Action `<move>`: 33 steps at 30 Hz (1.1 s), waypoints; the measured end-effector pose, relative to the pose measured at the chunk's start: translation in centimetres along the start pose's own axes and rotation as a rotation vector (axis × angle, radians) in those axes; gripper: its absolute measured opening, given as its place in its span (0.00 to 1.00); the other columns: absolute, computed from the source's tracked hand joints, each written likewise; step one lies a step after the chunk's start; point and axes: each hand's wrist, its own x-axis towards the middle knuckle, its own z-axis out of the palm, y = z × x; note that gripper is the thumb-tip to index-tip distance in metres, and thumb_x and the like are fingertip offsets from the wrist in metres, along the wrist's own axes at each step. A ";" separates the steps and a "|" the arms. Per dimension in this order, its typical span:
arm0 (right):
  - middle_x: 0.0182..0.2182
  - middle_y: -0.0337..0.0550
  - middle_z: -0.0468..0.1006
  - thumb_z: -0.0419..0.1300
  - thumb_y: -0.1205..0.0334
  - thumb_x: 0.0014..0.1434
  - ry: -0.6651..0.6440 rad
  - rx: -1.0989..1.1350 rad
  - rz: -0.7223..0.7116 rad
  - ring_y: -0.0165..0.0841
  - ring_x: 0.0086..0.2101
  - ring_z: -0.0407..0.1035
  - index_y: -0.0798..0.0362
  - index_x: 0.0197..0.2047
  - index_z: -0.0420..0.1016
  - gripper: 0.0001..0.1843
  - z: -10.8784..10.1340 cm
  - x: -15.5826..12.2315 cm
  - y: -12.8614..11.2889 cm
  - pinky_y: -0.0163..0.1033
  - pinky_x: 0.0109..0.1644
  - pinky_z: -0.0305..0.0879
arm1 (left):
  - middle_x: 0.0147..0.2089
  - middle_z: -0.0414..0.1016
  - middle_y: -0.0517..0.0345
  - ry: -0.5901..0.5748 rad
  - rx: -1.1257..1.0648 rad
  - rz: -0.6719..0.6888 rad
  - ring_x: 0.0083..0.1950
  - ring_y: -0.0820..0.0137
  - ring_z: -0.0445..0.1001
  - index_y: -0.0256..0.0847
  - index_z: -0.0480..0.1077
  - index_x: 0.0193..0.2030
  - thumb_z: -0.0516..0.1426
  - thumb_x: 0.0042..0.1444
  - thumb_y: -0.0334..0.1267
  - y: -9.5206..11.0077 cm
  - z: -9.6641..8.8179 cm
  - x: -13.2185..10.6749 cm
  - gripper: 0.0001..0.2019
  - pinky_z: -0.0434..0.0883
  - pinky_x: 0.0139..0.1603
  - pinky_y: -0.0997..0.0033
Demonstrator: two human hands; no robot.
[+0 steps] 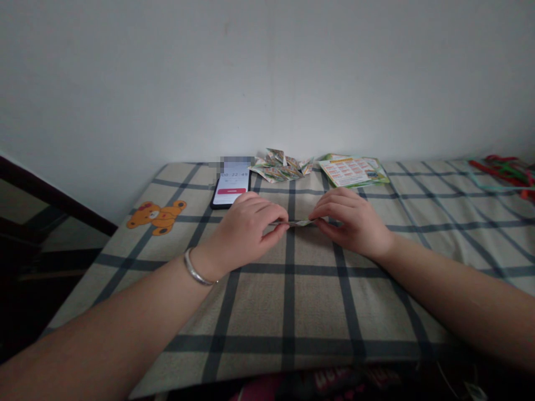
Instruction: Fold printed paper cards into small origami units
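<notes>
Between my two hands, just above the checked cloth, is a thin piece of paper (299, 223), seen nearly edge-on. My left hand (256, 224), with a silver bangle at the wrist, pinches its left end between thumb and fingers. The right end is gripped the same way by my right hand (350, 220). Most of the paper is hidden by the fingers. Behind it lies a small heap of folded printed paper pieces (281, 167). A stack of flat printed leaflets (350, 171) rests at the back, beyond my right hand.
A phone (230, 186) showing a running timer lies beyond my left hand. A bear picture (156, 218) is at the left of the checked tablecloth (259, 312). Red and green items (504, 170) are at the far right. A wall (267, 78) stands behind the table.
</notes>
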 end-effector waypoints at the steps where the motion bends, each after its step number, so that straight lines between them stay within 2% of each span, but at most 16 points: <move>1: 0.34 0.43 0.79 0.58 0.67 0.61 0.009 0.028 0.016 0.36 0.38 0.71 0.50 0.39 0.73 0.05 0.0 0.0 0.0 0.42 0.43 0.67 | 0.35 0.75 0.59 0.019 -0.007 -0.008 0.39 0.67 0.72 0.39 0.70 0.37 0.53 0.62 0.37 0.0 0.0 0.0 0.06 0.64 0.46 0.63; 5: 0.31 0.43 0.78 0.59 0.65 0.61 0.063 0.098 0.108 0.35 0.35 0.70 0.51 0.38 0.73 0.02 0.2 0.0 0.0 0.41 0.40 0.67 | 0.33 0.74 0.60 0.078 -0.025 -0.065 0.38 0.68 0.71 0.39 0.69 0.37 0.55 0.62 0.37 -0.1 0.3 -0.1 0.05 0.65 0.43 0.65; 9: 0.32 0.42 0.78 0.61 0.62 0.60 0.105 0.182 0.250 0.32 0.32 0.70 0.52 0.39 0.73 0.04 0.6 -0.3 0.0 0.37 0.35 0.67 | 0.37 0.75 0.58 0.125 -0.040 -0.159 0.40 0.67 0.72 0.40 0.68 0.42 0.56 0.60 0.38 0.0 0.5 -0.2 0.06 0.68 0.43 0.65; 15: 0.26 0.37 0.75 0.62 0.63 0.58 0.112 0.281 0.396 0.28 0.26 0.68 0.52 0.43 0.72 0.09 1.1 -0.3 -0.1 0.34 0.30 0.66 | 0.49 0.76 0.54 0.092 -0.126 -0.198 0.48 0.65 0.73 0.40 0.66 0.52 0.56 0.58 0.34 0.0 0.6 -0.3 0.14 0.71 0.49 0.62; 23: 0.24 0.33 0.70 0.62 0.60 0.57 0.090 0.389 0.495 0.27 0.24 0.65 0.51 0.42 0.64 0.12 1.7 -0.4 0.5 0.33 0.26 0.62 | 0.52 0.76 0.55 0.078 -0.138 -0.189 0.50 0.66 0.74 0.41 0.66 0.56 0.56 0.58 0.32 -0.4 0.9 -0.3 0.18 0.71 0.53 0.62; 28: 0.24 0.32 0.72 0.63 0.61 0.56 0.000 0.369 0.526 0.28 0.23 0.65 0.49 0.43 0.61 0.15 2.0 -0.5 0.8 0.33 0.25 0.61 | 0.49 0.77 0.56 0.038 -0.120 -0.271 0.48 0.65 0.75 0.41 0.69 0.54 0.57 0.57 0.32 -0.7 1.2 0.0 0.16 0.71 0.50 0.61; 33: 0.26 0.33 0.76 0.63 0.62 0.54 -0.114 0.336 0.562 0.28 0.23 0.66 0.49 0.43 0.61 0.16 1.9 -0.5 0.9 0.33 0.25 0.60 | 0.44 0.78 0.55 -0.034 0.014 -0.327 0.44 0.61 0.73 0.41 0.71 0.50 0.59 0.56 0.38 -1.2 1.3 0.1 0.15 0.70 0.48 0.58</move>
